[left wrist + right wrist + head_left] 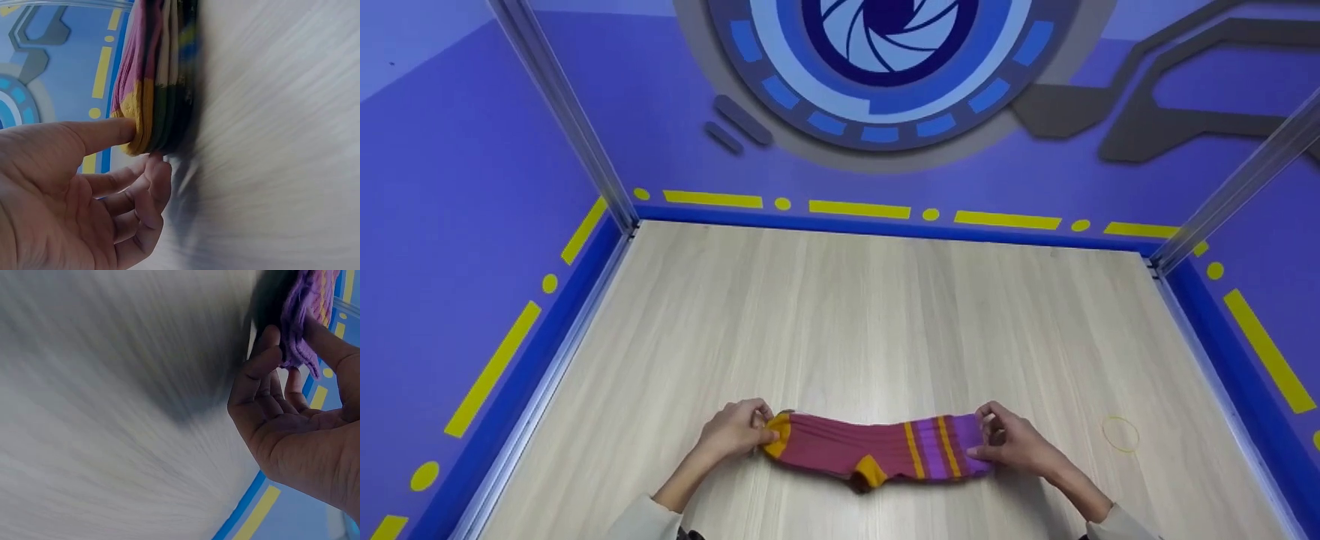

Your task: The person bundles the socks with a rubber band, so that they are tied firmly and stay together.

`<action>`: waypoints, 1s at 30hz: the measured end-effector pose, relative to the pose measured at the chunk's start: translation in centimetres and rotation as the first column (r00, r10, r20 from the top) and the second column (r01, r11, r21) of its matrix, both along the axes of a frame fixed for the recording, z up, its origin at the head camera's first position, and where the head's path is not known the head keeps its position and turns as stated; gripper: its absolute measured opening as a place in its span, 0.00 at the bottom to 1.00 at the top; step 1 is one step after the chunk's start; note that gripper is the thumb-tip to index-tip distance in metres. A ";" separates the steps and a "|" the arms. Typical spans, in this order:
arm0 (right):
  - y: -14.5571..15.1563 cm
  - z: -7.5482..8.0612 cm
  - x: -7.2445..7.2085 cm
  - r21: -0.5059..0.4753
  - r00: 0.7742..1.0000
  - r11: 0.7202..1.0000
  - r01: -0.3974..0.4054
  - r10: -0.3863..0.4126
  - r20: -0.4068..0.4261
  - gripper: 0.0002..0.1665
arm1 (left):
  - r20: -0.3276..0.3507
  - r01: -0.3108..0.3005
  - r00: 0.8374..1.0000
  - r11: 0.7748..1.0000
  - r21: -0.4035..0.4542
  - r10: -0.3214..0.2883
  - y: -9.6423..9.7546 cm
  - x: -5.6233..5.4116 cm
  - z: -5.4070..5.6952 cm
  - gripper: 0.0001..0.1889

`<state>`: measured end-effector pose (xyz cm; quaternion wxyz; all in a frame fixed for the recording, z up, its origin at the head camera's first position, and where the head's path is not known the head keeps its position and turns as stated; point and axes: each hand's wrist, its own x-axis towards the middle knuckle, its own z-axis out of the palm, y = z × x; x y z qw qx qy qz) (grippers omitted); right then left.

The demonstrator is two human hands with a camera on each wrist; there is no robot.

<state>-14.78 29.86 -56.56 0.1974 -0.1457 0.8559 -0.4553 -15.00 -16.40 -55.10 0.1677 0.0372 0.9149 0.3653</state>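
Observation:
A maroon sock (840, 448) with a yellow toe and heel and a striped purple cuff lies stretched sideways between the two hands, low in the head view. Its toe end is pinched by my left hand (733, 429), thumb on the yellow part. At the cuff, my right hand (1018, 444) pinches the purple edge between thumb and fingers. In the left wrist view, a cream sock with a dark green toe (162, 104) shows layered against the maroon one. The right wrist view shows several folded layers of the purple cuff (295, 337). How many socks are stacked is hidden.
A thin yellow rubber band (1125, 451) lies on the light wooden table (847, 322), right of my right hand. Blue-purple panels (660, 112) with yellow dashes wall in the back and sides, with metal posts (577, 112) at the corners.

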 end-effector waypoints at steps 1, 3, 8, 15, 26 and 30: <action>-0.1 0.0 0.0 0.011 1.000 1.000 -0.003 0.003 -0.008 0.27 | 0.006 -0.001 1.000 1.000 -0.002 0.001 0.1 0.0 -0.1 0.11; -0.2 0.0 -0.1 0.030 1.000 1.000 -0.001 0.002 -0.018 0.26 | 0.011 -0.009 1.000 1.000 -0.014 0.009 0.4 -0.2 -0.1 0.10; -0.4 0.2 -0.7 0.088 0.998 0.995 0.040 -0.036 -0.043 0.28 | -0.010 -0.041 0.999 0.997 -0.065 0.040 1.1 -1.6 -0.4 0.09; -0.7 0.3 -2.8 0.157 0.984 0.975 0.160 -0.146 -0.099 0.25 | -0.042 -0.116 0.993 0.986 -0.121 0.112 2.3 -4.9 -0.6 0.09; -0.6 0.7 -5.6 0.167 0.969 0.957 0.235 -0.218 -0.118 0.26 | -0.153 -0.195 0.972 0.975 -0.104 0.178 3.7 -8.1 -0.4 0.09; -0.3 0.8 -6.2 0.166 0.975 0.964 0.206 -0.188 -0.119 0.34 | -0.321 -0.155 0.939 0.985 -0.072 0.124 4.4 -7.7 -0.1 0.10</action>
